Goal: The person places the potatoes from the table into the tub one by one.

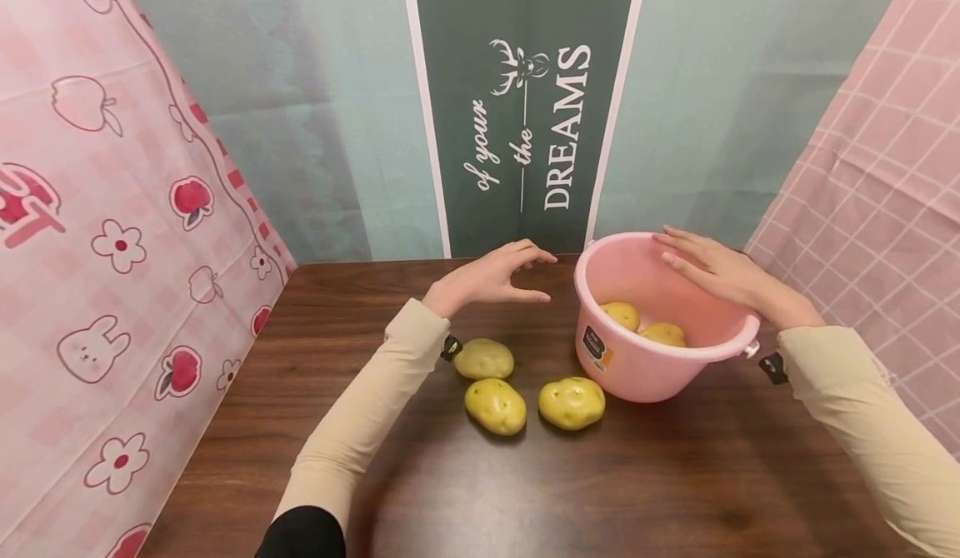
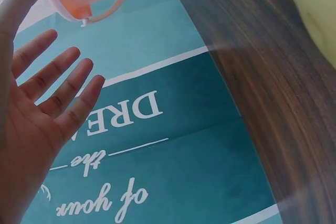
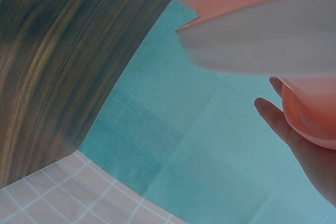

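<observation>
A pink bucket [image 1: 645,371] with a dark label stands at the right of the table, its mouth facing up. At least two yellow potatoes [image 1: 663,335] lie inside it. My right hand [image 1: 716,271] is at the bucket's far right rim with fairly straight fingers; whether they touch the rim is unclear. To the left of the bucket, my left hand [image 1: 495,275] hovers, holding nothing, fingers apart and loosely bent. On the table lie an upper potato [image 1: 483,359], one just below it [image 1: 496,406] and another potato [image 1: 572,403] beside the bucket's base.
The dark wooden table [image 1: 420,491] ends against a green cloth backdrop [image 1: 337,125] with white lettering. Pink patterned cloth [image 1: 112,291] hangs along the left side, pink checked cloth [image 1: 885,166] along the right. A white handle joint [image 1: 752,349] sticks out at the bucket's right.
</observation>
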`<state>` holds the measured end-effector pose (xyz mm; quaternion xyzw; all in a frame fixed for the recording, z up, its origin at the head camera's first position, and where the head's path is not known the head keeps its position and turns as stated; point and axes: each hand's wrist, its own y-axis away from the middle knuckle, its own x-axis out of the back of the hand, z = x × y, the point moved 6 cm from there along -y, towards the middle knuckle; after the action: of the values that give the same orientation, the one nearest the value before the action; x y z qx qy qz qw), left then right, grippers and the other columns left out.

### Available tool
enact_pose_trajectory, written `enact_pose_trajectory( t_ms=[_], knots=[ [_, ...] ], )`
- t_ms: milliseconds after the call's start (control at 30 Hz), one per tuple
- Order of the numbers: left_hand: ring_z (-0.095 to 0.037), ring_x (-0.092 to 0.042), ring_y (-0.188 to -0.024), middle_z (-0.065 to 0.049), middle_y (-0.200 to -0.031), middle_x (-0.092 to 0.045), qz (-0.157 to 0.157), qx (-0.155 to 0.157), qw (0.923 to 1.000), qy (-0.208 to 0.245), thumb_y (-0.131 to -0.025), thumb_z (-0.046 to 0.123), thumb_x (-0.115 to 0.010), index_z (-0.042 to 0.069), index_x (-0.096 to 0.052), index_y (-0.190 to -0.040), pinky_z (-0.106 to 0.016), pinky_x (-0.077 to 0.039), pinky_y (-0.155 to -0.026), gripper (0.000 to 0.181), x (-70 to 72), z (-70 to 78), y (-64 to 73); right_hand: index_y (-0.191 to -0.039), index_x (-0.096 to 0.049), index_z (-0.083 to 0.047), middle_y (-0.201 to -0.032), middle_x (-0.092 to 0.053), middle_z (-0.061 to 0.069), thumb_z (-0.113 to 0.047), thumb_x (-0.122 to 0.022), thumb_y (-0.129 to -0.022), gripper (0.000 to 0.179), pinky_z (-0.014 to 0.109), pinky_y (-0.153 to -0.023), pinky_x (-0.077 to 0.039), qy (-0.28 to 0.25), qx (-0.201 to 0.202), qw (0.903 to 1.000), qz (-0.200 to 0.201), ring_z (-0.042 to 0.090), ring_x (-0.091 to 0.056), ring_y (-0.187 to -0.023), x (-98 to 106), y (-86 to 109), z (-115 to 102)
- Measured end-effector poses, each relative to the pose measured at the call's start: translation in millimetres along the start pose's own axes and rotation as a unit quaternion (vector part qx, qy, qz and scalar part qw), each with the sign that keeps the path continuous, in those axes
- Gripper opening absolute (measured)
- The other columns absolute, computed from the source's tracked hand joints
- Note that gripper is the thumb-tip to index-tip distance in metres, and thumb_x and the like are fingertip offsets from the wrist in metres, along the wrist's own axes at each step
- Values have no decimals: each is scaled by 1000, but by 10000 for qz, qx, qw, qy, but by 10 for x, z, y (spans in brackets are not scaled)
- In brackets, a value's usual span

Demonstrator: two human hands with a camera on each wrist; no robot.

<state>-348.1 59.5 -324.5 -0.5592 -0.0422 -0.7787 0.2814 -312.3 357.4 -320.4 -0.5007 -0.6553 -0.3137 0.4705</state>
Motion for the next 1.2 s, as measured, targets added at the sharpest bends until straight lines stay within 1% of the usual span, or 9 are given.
enact_pose_trajectory(
  t_ms=[133, 300, 400, 567, 733, 900, 1100, 1200],
  knots=[
    [-8, -50, -105, 4, -115, -51, -23, 33, 10000, 52, -80, 48, -67, 18, -51, -129, -20, -38, -94, 59, -26, -37, 55, -145, -32, -28, -153, -21, 8, -44, -41, -96, 52, 68, -98, -18, 31, 50, 10000, 16, 40, -20, -137, 17, -10, -8],
    [-9, -50, -105, 4, -115, -51, -34, 68, 9999, 78, -80, 46, -68, 18, -51, -129, -20, -38, -95, 59, -65, -87, 121, -145, -32, -30, -153, -20, 7, -46, -41, -96, 52, 68, -98, -18, 14, 7, 10000, 15, 39, -19, -137, 32, -10, -5],
    [-8, -50, -105, 5, -115, -52, -39, 149, 9999, 43, -80, 47, -67, 19, -51, -129, -21, -39, -94, 59, -86, -122, 161, -144, -32, -30, -153, -20, 7, -46, -41, -96, 52, 68, -98, -18, 10, 24, 10000, 35, 39, -19, -137, 41, -11, -5],
    [-9, -49, -105, 5, -116, -52, -101, 276, 9996, -9, -80, 47, -67, 19, -50, -130, -22, -39, -93, 59, -120, -166, 209, -144, -34, -25, -153, -21, 9, -43, -41, -97, 51, 67, -99, -19, 40, 117, 9999, 82, 40, -20, -137, 49, -17, -3],
    [-9, -50, -107, 5, -116, -52, -144, 364, 9992, -35, -80, 48, -67, 20, -50, -130, -22, -39, -94, 60, -151, -205, 228, -144, -35, -23, -153, -22, 9, -43, -41, -97, 51, 66, -99, -20, 14, 149, 9998, 115, 39, -20, -137, 51, -19, 0],
    [-9, -49, -109, 6, -116, -53, -153, 381, 9992, 3, -79, 49, -67, 20, -50, -129, -23, -39, -94, 60, -197, -236, 255, -144, -33, -27, -153, -21, 7, -44, -41, -96, 51, 67, -99, -19, 32, 83, 9999, 63, 39, -20, -137, 47, -8, 1],
    [-15, -49, -112, 5, -117, -52, -261, 436, 9987, 82, -80, 49, -67, 20, -50, -130, -27, -39, -95, 61, -294, -293, 317, -144, -31, -31, -154, -19, 6, -46, -40, -96, 51, 68, -97, -20, 27, 1, 10000, -1, 39, -19, -138, 16, 9, -3],
    [-13, -49, -113, 6, -118, -52, -303, 500, 9983, 44, -80, 50, -66, 21, -49, -130, -26, -38, -96, 61, -337, -322, 350, -144, -32, -31, -154, -20, 5, -46, -40, -96, 51, 69, -97, -20, 71, 2, 10000, 24, 39, -20, -137, 8, 8, -2]
  ],
)
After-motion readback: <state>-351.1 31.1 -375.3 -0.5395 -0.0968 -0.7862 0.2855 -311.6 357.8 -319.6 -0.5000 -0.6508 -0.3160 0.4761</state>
